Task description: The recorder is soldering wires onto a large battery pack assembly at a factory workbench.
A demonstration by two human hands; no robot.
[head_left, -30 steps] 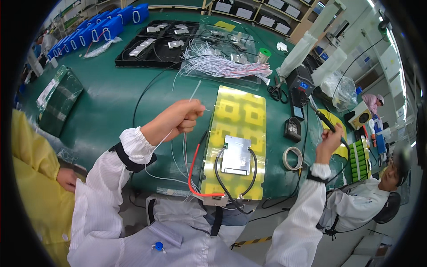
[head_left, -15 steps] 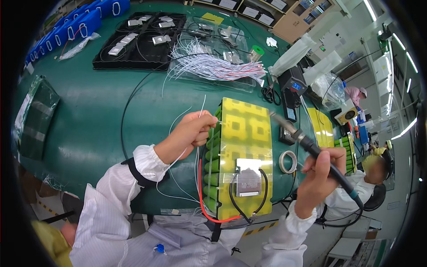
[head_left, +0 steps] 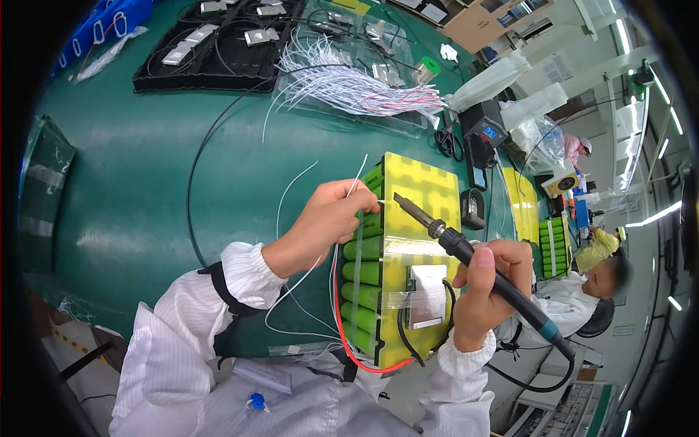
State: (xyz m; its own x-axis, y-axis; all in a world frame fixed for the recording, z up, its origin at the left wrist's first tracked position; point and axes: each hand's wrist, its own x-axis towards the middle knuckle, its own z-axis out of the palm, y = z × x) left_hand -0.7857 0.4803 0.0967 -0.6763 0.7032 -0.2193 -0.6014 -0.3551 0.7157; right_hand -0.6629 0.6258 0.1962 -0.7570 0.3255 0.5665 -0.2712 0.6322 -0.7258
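Note:
A battery pack [head_left: 408, 218] of green cylindrical cells under a yellow cover lies on the green table [head_left: 145, 189], with a small circuit board [head_left: 426, 295] taped on top near me. My left hand [head_left: 331, 218] pinches a thin white wire [head_left: 357, 175] against the pack's left edge. My right hand [head_left: 488, 288] grips a black soldering iron [head_left: 466, 255], its metal tip [head_left: 404, 204] pointing up-left over the yellow cover, close to my left fingers. A red wire [head_left: 342, 328] and black wires loop from the pack's near end.
A bundle of white and pink wires [head_left: 349, 87] lies at the back beside black trays [head_left: 204, 44] of parts. A soldering station [head_left: 484, 127], scissors [head_left: 444, 142] and a small black box [head_left: 473, 207] sit to the right. Another seated person [head_left: 582, 291] works at the right.
My right hand has brought the soldering iron in from the right, and its tip now sits over the pack. My left hand stays at the pack's left edge with the wire.

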